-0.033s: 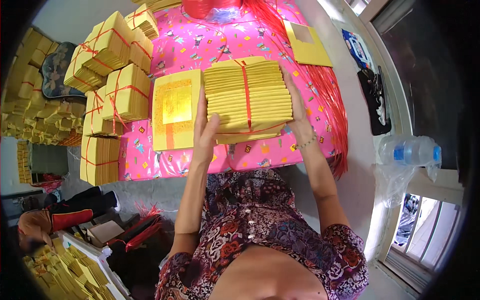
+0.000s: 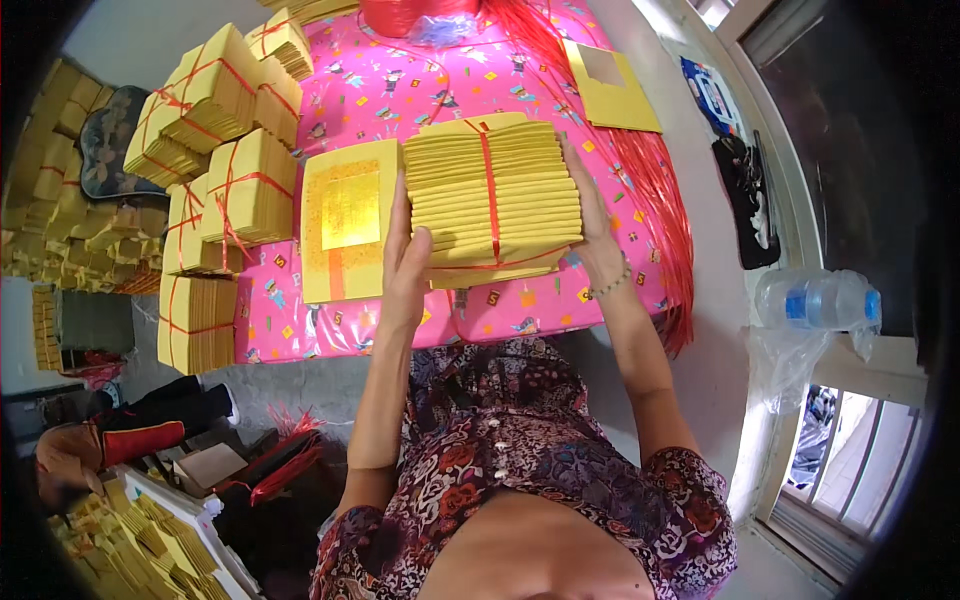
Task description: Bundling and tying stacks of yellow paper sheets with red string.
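Yellow paper stack (image 2: 492, 195) tied with red string, squeezed between left hand (image 2: 405, 268) and right hand (image 2: 592, 232), both flat against its sides, over the pink cloth (image 2: 400, 95).

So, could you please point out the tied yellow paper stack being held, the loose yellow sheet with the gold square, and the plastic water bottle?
tied yellow paper stack (image 2: 530, 190), head view, on its layered sheets right of the red string.
loose yellow sheet (image 2: 350, 215), head view, on its gold square.
plastic water bottle (image 2: 815, 300), head view, on its blue label.
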Motion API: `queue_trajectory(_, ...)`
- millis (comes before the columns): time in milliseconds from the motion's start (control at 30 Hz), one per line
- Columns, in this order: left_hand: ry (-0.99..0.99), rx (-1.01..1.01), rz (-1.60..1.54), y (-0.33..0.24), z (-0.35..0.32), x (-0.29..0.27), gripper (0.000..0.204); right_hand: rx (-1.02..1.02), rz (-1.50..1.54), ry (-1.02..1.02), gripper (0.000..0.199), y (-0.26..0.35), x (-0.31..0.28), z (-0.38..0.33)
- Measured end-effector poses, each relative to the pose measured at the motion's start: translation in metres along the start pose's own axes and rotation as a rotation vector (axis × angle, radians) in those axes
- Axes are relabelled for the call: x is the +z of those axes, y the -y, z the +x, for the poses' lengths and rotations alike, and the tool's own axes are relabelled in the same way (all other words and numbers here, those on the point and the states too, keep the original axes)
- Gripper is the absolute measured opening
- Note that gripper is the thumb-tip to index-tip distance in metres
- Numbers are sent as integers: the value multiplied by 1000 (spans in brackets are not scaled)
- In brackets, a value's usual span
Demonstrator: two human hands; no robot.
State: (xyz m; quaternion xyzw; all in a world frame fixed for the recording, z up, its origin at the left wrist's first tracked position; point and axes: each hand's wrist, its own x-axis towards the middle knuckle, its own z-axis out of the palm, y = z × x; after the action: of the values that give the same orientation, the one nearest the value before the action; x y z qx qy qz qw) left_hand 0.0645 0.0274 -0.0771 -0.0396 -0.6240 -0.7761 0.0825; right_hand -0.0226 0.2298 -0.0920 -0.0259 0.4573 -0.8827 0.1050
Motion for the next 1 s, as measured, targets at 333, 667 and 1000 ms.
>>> queue_trajectory(333, -34, -44, 27, -5, -3, 6, 75, -82, -65, -54, 51, 0, 10, -8)
queue_trajectory(667, -69, -25, 160, -14, -1, 7, 70, -193, -309, -137, 38, 3, 2, -17)
queue_trajectory(1000, -256, -35, 116, -19, -13, 23, 53, -445, -772, -269, 34, -7, 10, -87)
